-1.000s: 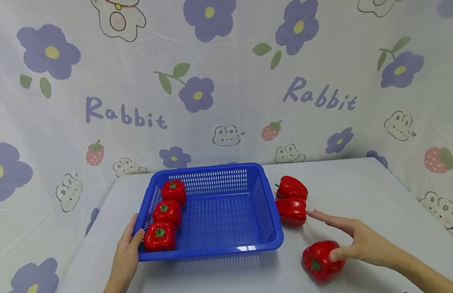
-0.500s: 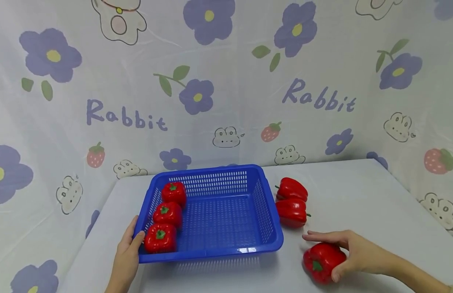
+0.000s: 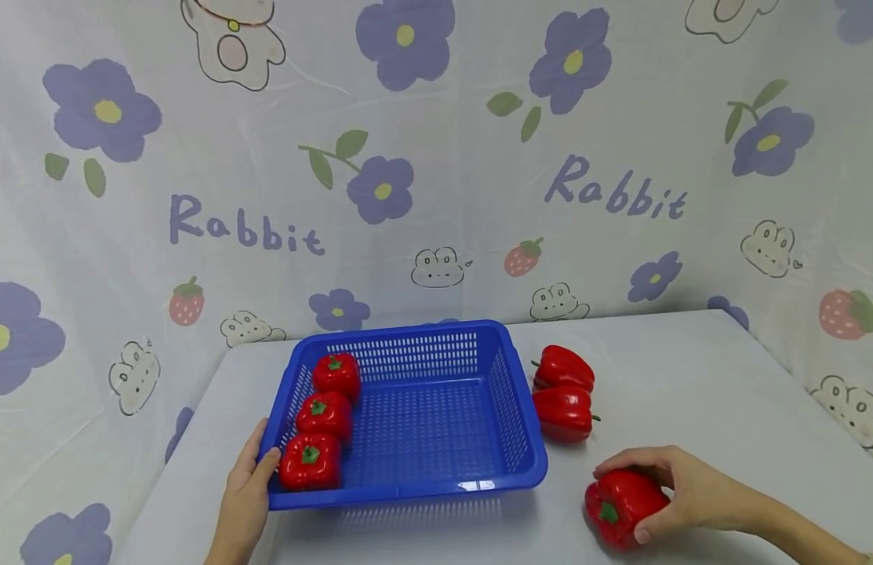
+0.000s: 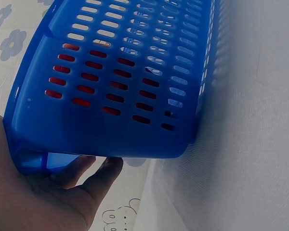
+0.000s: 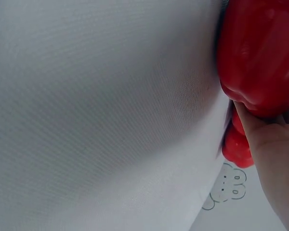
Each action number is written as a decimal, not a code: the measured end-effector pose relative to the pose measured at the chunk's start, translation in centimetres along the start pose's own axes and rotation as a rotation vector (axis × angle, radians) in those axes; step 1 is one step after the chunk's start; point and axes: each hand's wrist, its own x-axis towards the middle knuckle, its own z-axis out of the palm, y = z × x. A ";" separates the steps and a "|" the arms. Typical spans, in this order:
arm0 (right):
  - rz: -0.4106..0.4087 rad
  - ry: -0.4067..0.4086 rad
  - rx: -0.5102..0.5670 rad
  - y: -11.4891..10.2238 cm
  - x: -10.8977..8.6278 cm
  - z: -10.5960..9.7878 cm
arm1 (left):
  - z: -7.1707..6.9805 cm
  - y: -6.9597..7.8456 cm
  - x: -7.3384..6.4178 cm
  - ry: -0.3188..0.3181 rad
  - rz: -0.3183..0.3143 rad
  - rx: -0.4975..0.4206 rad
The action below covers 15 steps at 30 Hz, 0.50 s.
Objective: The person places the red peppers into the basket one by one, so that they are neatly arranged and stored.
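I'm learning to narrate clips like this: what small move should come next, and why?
I'd probably lift the lone red pepper off the white table, toward the blue basket: the right grip curls around it, and the basket's three peppers line only its left side.

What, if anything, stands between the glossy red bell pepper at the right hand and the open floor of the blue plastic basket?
Only the blue plastic basket itself, with its raised rim and wall at the near right corner. Two other red bell peppers lie outside its right wall, off the direct line from the held pepper.
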 end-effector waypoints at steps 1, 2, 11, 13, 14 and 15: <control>-0.001 0.000 -0.004 0.0 0.0 0.0 | 0.0 0.0 0.0 0.000 0.001 0.001; -0.005 -0.005 -0.008 0.0 0.0 0.0 | 0.0 0.1 0.0 0.000 -0.002 -0.002; -0.062 -0.071 -0.026 0.0 0.0 0.0 | 0.0 0.0 0.2 -0.007 0.000 -0.016; -0.047 -0.057 -0.026 0.0 0.0 -0.1 | 0.0 -0.1 0.2 -0.008 -0.003 -0.007; -0.040 -0.045 -0.026 0.1 0.0 -0.1 | 0.0 -0.2 0.3 -0.008 -0.004 -0.006; -0.034 -0.033 -0.024 0.1 0.0 -0.2 | 0.0 -0.2 0.3 -0.008 -0.004 -0.003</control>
